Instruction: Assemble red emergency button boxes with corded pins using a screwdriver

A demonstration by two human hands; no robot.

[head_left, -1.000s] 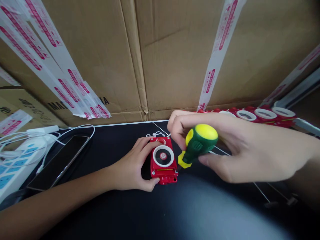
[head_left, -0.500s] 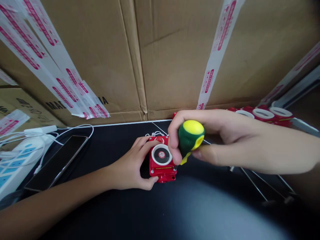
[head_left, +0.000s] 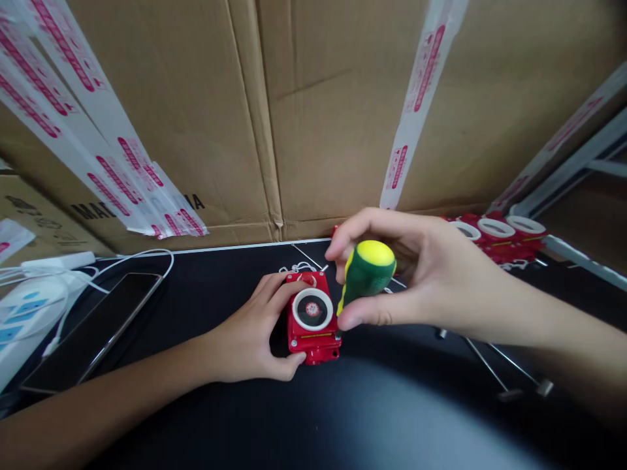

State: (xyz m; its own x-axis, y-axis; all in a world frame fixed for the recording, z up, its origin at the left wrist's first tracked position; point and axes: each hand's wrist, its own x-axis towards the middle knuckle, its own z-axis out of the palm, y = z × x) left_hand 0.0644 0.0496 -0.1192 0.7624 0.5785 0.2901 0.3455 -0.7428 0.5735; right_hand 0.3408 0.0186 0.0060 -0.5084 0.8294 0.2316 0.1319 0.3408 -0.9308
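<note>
A red housing (head_left: 313, 310) with a round, white-ringed dark window and corner screws rests on the black tabletop. My left hand (head_left: 255, 336) clasps its left side, fingers over the upper part and thumb at the lower edge. To the right, my right hand (head_left: 416, 281) holds a screwdriver (head_left: 369, 274) by its green and yellow handle, thumb against the side and index finger lifted away from it. The screwdriver leans over the housing's lower right corner screw; its tip is mostly hidden there, so contact is unclear.
Several similar red housings (head_left: 504, 235) stand at the back right. Metal rods (head_left: 484, 365) lie to the right of the black tabletop (head_left: 313, 418). On the left are a phone (head_left: 98, 333), a white power strip (head_left: 29, 307) and cables. Large taped cardboard boxes (head_left: 333, 117) rise behind.
My right fingers have loosened from a wrapped grip, the index finger spreading away from the screwdriver handle. My left hand still holds the housing. The whole view has shifted slightly.
</note>
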